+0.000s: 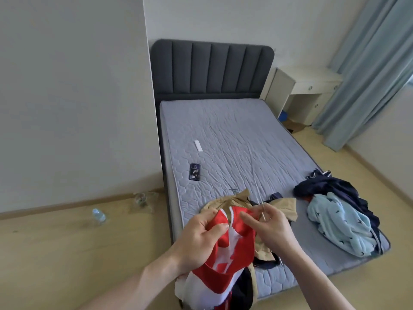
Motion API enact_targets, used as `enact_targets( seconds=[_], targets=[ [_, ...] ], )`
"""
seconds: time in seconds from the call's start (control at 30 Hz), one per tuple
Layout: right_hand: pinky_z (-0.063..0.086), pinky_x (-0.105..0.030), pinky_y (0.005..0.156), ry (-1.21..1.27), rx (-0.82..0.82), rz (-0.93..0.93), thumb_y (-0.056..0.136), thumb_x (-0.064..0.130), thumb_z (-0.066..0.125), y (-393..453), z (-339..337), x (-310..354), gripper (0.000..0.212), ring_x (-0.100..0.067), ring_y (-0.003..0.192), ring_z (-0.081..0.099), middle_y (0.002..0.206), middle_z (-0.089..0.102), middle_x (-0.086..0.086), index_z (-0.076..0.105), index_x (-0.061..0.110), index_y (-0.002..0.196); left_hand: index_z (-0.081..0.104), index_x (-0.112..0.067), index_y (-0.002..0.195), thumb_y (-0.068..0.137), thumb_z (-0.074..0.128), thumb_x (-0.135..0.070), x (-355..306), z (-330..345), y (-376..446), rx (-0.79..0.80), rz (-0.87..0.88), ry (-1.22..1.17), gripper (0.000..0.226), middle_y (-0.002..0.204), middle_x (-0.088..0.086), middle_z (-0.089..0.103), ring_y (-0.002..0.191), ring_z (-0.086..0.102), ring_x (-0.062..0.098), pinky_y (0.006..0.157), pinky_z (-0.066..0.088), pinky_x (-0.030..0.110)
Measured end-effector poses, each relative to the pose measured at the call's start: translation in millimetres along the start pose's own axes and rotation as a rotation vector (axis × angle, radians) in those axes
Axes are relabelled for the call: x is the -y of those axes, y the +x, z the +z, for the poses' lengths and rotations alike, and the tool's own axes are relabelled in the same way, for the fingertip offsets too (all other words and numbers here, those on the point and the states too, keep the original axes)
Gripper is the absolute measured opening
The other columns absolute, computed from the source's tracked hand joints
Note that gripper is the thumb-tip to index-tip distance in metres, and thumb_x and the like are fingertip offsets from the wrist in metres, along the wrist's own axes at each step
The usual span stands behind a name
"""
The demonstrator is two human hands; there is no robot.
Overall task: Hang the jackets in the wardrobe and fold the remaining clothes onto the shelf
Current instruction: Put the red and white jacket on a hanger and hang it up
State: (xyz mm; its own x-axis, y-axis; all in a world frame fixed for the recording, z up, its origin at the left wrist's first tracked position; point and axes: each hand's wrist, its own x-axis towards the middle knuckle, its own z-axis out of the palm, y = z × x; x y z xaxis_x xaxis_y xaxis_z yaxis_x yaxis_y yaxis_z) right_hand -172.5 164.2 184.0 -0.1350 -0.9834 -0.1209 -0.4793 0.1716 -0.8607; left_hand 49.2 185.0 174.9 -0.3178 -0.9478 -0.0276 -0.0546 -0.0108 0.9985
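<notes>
A red and white jacket (pixel 225 251) hangs over the near edge of the bed (pixel 234 139). My left hand (pixel 199 240) is shut on its red fabric near the collar. My right hand (pixel 270 229) pinches a thin white wire hanger (pixel 260 203) just above the jacket. Under the jacket lies a tan garment (pixel 283 205) with a dark one beneath it. Further right on the mattress sits a heap with a light blue patterned garment (pixel 339 227) on top of a navy one (pixel 328 184).
A phone (pixel 195 172) and a small white strip (pixel 198 145) lie on the mattress. A water bottle (pixel 99 215) and clear wrapping (pixel 143 199) rest on the wooden floor to the left. A white nightstand (pixel 308 90) and blue curtains (pixel 366 70) stand at the back right.
</notes>
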Motion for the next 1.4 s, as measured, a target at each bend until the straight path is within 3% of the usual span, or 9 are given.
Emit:
enact_targets(
  seconds=[0.13,0.23,0.43,0.57,0.83,1.0,1.1,1.2,1.4],
  targets=[
    [0.060,-0.032,0.092,0.078,0.298,0.103,0.076,0.047,0.086,10,15,16,0.062,-0.001,0.106,0.069,0.121,0.072,0.012,0.063,0.031,0.131,0.062,-0.014,0.081,0.097,0.060,-0.029,-12,-9,-3,0.022,0.033,0.025,0.022,0.076,0.006,0.066,0.073,0.064,0.020,0.074,0.053,0.028],
    [0.057,-0.046,0.097,0.006,0.443,0.133,0.080,0.051,0.081,17,26,20,0.041,-0.023,0.101,0.074,0.106,0.077,-0.009,0.076,0.024,0.110,0.061,-0.015,0.081,0.097,0.060,-0.028,-17,-17,-8,-0.019,0.044,0.042,0.021,0.075,0.010,0.068,0.074,0.064,0.023,0.075,0.054,0.033],
    [0.039,-0.020,0.045,-0.127,0.279,0.146,0.075,0.077,0.068,35,28,38,0.060,-0.007,0.046,0.048,0.055,0.055,0.007,0.056,0.018,0.067,0.062,-0.023,0.070,0.100,0.058,-0.021,-9,-26,-27,-0.133,0.142,0.169,0.030,0.079,0.000,0.067,0.076,0.068,0.021,0.075,0.051,0.027],
    [0.031,-0.016,0.038,-0.345,0.451,0.257,0.054,0.098,0.060,33,46,53,0.075,-0.005,0.040,0.040,0.048,0.052,0.010,0.052,0.023,0.060,0.062,-0.021,0.059,0.102,0.054,-0.017,-5,-20,-32,-0.074,0.257,0.296,0.044,0.075,-0.005,0.065,0.076,0.066,0.020,0.078,0.048,0.026],
    [0.033,-0.034,0.058,-0.266,0.411,0.184,0.076,0.020,0.061,31,58,40,0.012,-0.019,0.063,0.040,0.071,0.042,-0.008,0.049,0.019,0.074,0.053,-0.027,0.066,0.099,0.060,-0.029,1,-9,-36,-0.112,0.351,0.433,0.035,0.092,-0.014,0.056,0.074,0.063,0.012,0.065,0.040,0.010],
    [0.038,-0.025,0.049,0.251,0.327,0.103,0.095,0.009,0.061,23,44,47,0.013,-0.023,0.060,0.048,0.081,0.052,-0.018,0.050,0.014,0.090,0.054,-0.032,0.064,0.095,0.063,-0.052,18,-1,-43,0.101,0.184,0.458,0.038,0.089,-0.026,0.055,0.084,0.058,-0.007,0.070,0.035,0.005],
    [0.035,-0.015,0.041,0.365,0.293,0.074,0.098,0.001,0.057,15,37,54,0.032,-0.005,0.041,0.040,0.065,0.041,-0.009,0.038,0.015,0.077,0.068,-0.023,0.081,0.093,0.056,-0.067,16,-8,-35,0.238,0.030,0.328,0.047,0.089,-0.009,0.063,0.085,0.063,0.003,0.076,0.051,0.028],
    [0.032,-0.014,0.038,0.409,0.258,0.032,0.098,-0.003,0.055,11,30,64,0.041,-0.004,0.040,0.033,0.060,0.032,-0.001,0.032,0.019,0.072,0.070,-0.036,0.091,0.087,0.058,-0.074,5,-11,-18,0.044,-0.143,0.036,0.041,0.092,-0.003,0.071,0.083,0.071,0.017,0.076,0.061,0.040],
    [0.036,-0.017,0.047,0.470,0.173,-0.009,0.097,-0.004,0.055,5,29,86,0.037,-0.012,0.053,0.037,0.064,0.032,-0.006,0.035,0.016,0.074,0.061,-0.033,0.102,0.086,0.066,-0.056,0,14,15,-0.236,0.061,0.381,0.028,0.095,-0.016,0.069,0.088,0.065,0.004,0.078,0.053,0.032]
  ],
)
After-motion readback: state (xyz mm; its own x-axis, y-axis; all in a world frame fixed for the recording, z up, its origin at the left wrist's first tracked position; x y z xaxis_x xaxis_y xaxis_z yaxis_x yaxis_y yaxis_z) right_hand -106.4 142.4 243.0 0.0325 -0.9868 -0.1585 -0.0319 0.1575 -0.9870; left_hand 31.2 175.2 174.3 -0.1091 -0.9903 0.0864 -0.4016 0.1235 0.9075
